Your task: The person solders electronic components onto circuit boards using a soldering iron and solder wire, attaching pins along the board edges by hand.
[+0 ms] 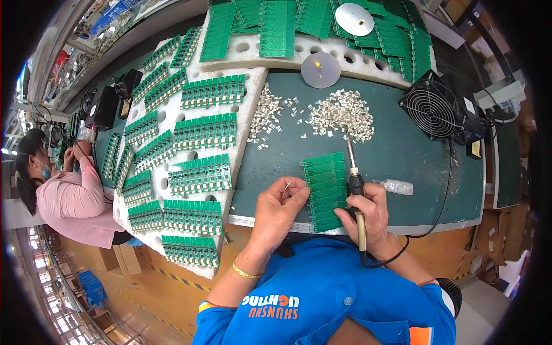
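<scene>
A green circuit board panel stands tilted at the table's front edge, between my two hands. My left hand is closed in a pinch by its left edge, with a thin length of solder wire showing at the fingertips. My right hand is wrapped round a soldering iron, whose metal tip points away from me, toward the larger pile of small white connectors. My right thumb is at the panel's lower right edge. A smaller heap of the connectors lies farther left.
White foam boards at left carry several populated green panels. Bare panels are stacked on foam at the back, with two silver discs nearby. A black fan, cord and plastic bag are right. A co-worker sits far left.
</scene>
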